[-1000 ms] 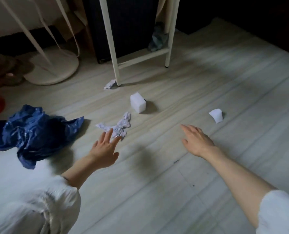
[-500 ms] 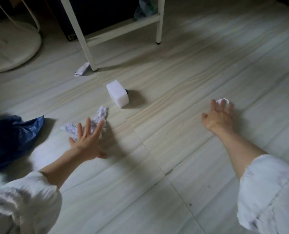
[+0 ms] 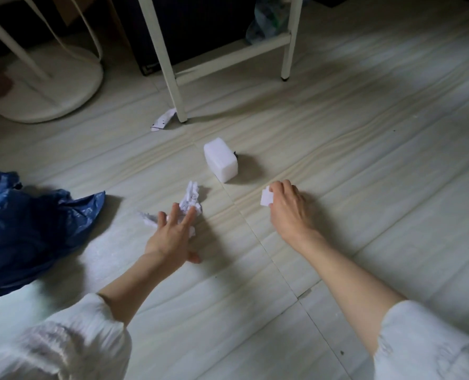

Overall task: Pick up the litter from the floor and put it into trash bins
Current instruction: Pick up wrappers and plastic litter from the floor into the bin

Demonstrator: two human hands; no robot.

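- Pale wood-grain floor (image 3: 364, 187), seams running diagonally, broad bare stretch along the right side and toward the near edge.
- Left hand (image 3: 170, 237) low over crumpled paper (image 3: 190, 200), fingers straight and spread, grip apart, fingertips on the paper's near edge.
- Right hand (image 3: 288, 209) just beside, grip clamped on a small white scrap (image 3: 267, 198), pinched between curled fingers and thumb, close above the floor.
- White block (image 3: 221, 159) on the floor just beyond both hands, apart from each.
- Torn paper slip (image 3: 163, 120) farther back, touching the foot of a white frame leg (image 3: 170, 78).
- Blue plastic bag (image 3: 30, 223) crumpled at the left edge, near the left hand.
- Round white stand base (image 3: 63, 91) at far left, well apart.
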